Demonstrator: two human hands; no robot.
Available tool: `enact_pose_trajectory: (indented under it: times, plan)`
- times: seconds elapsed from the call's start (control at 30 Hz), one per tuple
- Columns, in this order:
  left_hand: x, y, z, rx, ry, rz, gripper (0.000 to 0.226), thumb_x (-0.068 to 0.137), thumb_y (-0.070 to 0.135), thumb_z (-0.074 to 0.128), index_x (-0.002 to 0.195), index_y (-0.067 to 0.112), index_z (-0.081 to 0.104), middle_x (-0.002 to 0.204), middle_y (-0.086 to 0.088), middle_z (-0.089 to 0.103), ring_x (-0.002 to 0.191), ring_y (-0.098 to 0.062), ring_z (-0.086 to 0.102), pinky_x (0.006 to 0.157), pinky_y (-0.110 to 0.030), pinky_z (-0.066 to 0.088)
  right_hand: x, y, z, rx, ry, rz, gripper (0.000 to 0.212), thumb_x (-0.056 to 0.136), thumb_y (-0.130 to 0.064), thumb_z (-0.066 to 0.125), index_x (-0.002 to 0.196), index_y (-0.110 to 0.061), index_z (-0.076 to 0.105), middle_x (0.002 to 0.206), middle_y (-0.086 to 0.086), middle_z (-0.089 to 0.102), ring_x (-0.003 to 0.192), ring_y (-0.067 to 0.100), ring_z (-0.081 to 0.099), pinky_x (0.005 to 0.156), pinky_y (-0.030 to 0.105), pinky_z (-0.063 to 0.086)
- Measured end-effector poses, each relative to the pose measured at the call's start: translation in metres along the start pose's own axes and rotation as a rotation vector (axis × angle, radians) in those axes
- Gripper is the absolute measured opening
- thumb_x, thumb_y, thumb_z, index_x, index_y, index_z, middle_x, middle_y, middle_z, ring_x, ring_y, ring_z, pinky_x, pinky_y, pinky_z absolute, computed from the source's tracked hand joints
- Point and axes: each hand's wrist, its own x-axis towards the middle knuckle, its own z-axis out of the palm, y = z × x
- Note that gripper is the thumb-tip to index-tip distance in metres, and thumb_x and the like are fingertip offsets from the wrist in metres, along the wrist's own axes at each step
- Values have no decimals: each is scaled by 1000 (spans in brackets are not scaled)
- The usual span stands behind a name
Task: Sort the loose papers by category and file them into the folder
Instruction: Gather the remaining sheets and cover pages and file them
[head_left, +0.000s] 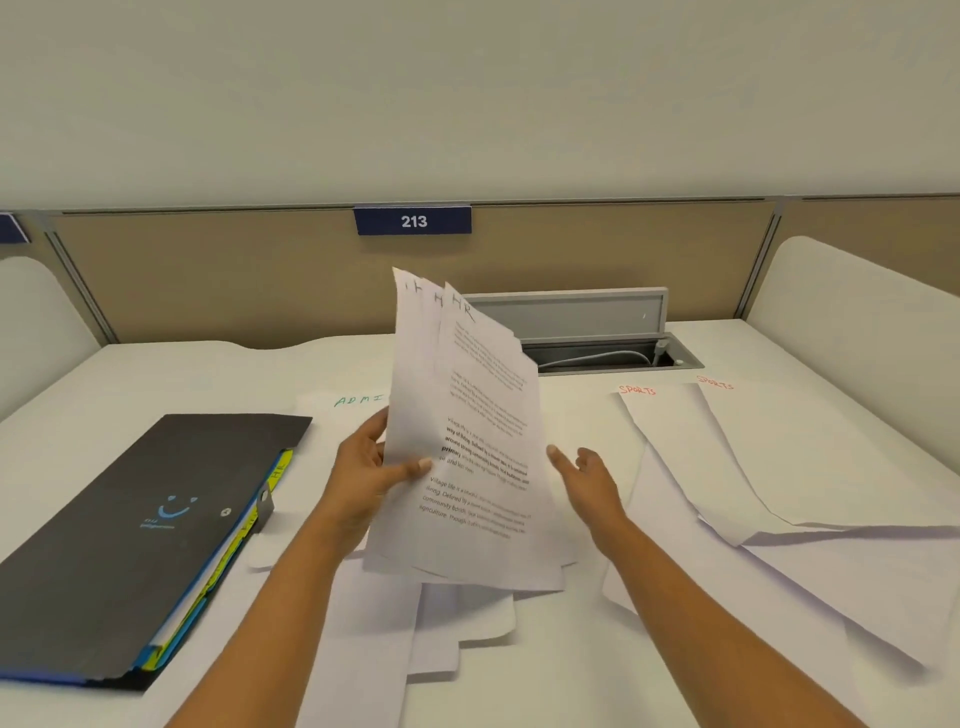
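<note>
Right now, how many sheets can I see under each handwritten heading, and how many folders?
HR sheets, fanned in the left hand (two headings partly cut off): 3
SPORTS sheets, at right: 2
ADMI sheet, heading partly hidden: 1
folder, black, closed: 1
Total: 7
Other sheets show no heading, so they are not counted.

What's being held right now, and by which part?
The left hand pinches the HR papers at their left edge; the right hand holds nothing.

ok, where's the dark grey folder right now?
Head view, left side: the dark grey folder lies closed on the white desk, left of the left hand holding the HR-marked white sheets.
</note>
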Motion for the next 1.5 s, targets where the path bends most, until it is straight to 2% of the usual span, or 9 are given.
enact_pose_trajectory:
  times: [0.2, 0.33, 0.47, 0.57, 0.73, 0.93, 1.07, 1.27, 1.5]
  plan:
    - [0, 13, -9, -138, -97, 30, 87, 22, 30, 95, 102, 16, 64, 94, -9, 74, 80, -26, 71, 64, -33, 59, 7, -8, 1, 389, -348, 85, 51, 88, -53, 48, 124, -16, 53, 118, 0, 62, 110, 26, 59, 94, 42, 45]
    - [-5, 12, -20, -112, -95, -35, 83, 20, 34, 95, 94, 10, 67, 92, -10, 74, 78, -24, 71, 64, -33, 59, 11, -6, -1, 578, -356, -1, 36, 85, -18, 64, 120, -9, 58, 107, 7, 70, 81, 18, 68, 69, 27, 57]
    - [0, 11, -23, -119, 19, -86, 42, 70, 42, 73, 98, 11, 66, 92, -5, 74, 85, -24, 69, 79, -40, 56, 11, 4, -12, 629, -289, -62, 29, 79, -2, 67, 107, -6, 59, 98, 11, 70, 74, 20, 70, 64, 32, 60]
    - [7, 7, -18, -72, 170, -84, 20, 94, 19, 50, 89, 10, 67, 73, 4, 74, 71, -15, 68, 76, -33, 50, 11, 11, -16, 626, -282, -120, 53, 58, -19, 85, 103, -7, 61, 91, 9, 73, 71, 21, 71, 64, 33, 60]
    - [15, -1, -14, -23, 314, -60, 13, 88, 13, 59, 82, 13, 70, 67, 5, 73, 67, -16, 66, 72, -32, 54, 12, 20, -17, 683, -269, -159, 94, 18, -45, 94, 101, -11, 62, 88, 6, 75, 73, 20, 72, 58, 28, 57]
    - [16, -5, -6, -175, 428, -62, 9, 82, 10, 66, 73, 10, 68, 58, 5, 70, 68, -22, 61, 77, -34, 53, 6, 26, -17, 744, -246, -111, 67, 55, -25, 85, 111, -2, 58, 86, 5, 74, 70, 17, 72, 58, 28, 58]
    - [17, -6, -2, -253, 464, -82, 5, 78, 11, 71, 74, 9, 67, 58, 6, 70, 57, -14, 65, 60, -26, 57, 6, 28, -16, 764, -209, -125, 80, 34, -37, 93, 102, -8, 61, 88, 5, 74, 72, 17, 72, 59, 29, 59]
    - [14, -4, 3, -288, 499, -98, 9, 77, 11, 72, 73, 8, 65, 73, -4, 67, 65, -20, 60, 70, -33, 55, 7, 30, -15, 792, -215, -96, 17, 84, -1, 60, 99, -11, 59, 98, 9, 68, 70, 14, 71, 64, 30, 60]
    - [16, -3, -3, -197, 304, -77, 9, 80, 18, 68, 85, 11, 67, 88, -6, 71, 81, -26, 66, 79, -39, 54, 10, 25, -15, 790, -216, -126, 79, 36, -29, 93, 104, -7, 60, 94, 8, 71, 76, 19, 72, 63, 31, 59]
